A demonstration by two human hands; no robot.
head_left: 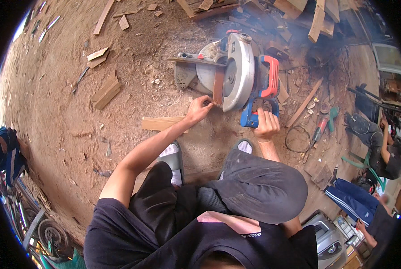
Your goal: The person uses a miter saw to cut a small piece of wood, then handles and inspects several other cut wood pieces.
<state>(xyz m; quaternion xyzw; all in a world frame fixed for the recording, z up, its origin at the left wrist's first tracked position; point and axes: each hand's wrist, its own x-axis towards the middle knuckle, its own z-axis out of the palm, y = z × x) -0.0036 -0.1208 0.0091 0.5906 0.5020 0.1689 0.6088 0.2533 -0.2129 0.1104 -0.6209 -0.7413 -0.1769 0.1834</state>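
A miter saw [239, 74] with a grey blade guard, a red motor housing and a blue handle [249, 118] stands on the dusty ground in front of me. My right hand [266, 125] is wrapped round the blue handle. A narrow reddish-brown wood strip [218, 86] lies at the saw, beside the guard and close to the fence [196, 60]. At the strip's near end, my left hand [199, 110] pinches it between thumb and fingers. The guard hides the blade's lower edge, so I cannot tell whether it touches the wood.
Light boards [162, 123] lie near my left foot. Wood offcuts [106, 92] are scattered left, with a larger pile [294, 13] far right under bluish haze. A corded power tool [320, 129] and a long strip [305, 102] lie right. Other people [355, 201] sit at the right edge.
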